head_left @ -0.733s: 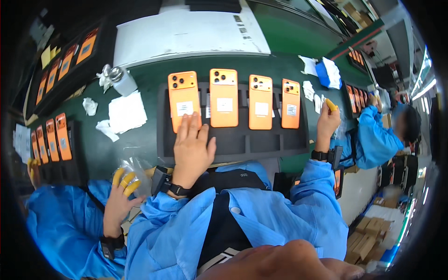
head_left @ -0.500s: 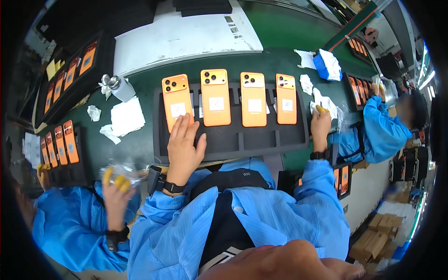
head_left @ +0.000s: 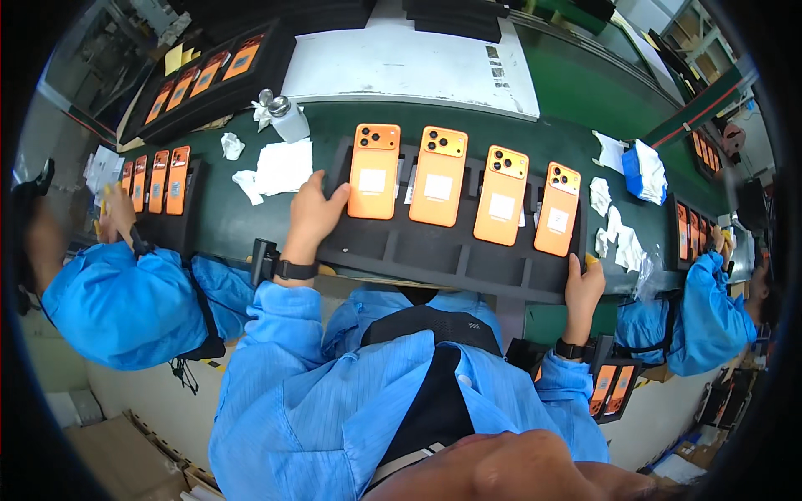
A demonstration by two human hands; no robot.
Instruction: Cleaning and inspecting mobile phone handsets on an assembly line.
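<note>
A black foam tray (head_left: 418, 255) lies on the green bench in front of me, a little askew. Along its far side sit several orange phones, backs up, each with a white label: a leftmost phone (head_left: 374, 179), a second phone (head_left: 439, 179), a third phone (head_left: 501, 200) and a rightmost phone (head_left: 557, 213). My left hand (head_left: 313, 217) grips the tray's left edge beside the leftmost phone. At the near right corner, my right hand (head_left: 584, 290) holds the tray's edge, with a yellow cover on one fingertip. The undersides of both grips are hidden.
A dispenser bottle (head_left: 289, 121) and white wipes (head_left: 284, 169) lie left of the tray. Crumpled wipes (head_left: 620, 238) and a blue box (head_left: 645, 171) are on the right. Co-workers in blue (head_left: 142, 305) sit either side. A white board (head_left: 401, 71) lies beyond.
My left hand has left the leftmost phone for the tray's left edge. My right hand has moved from the crumpled wipe to the tray's right corner. The tray has turned slightly.
</note>
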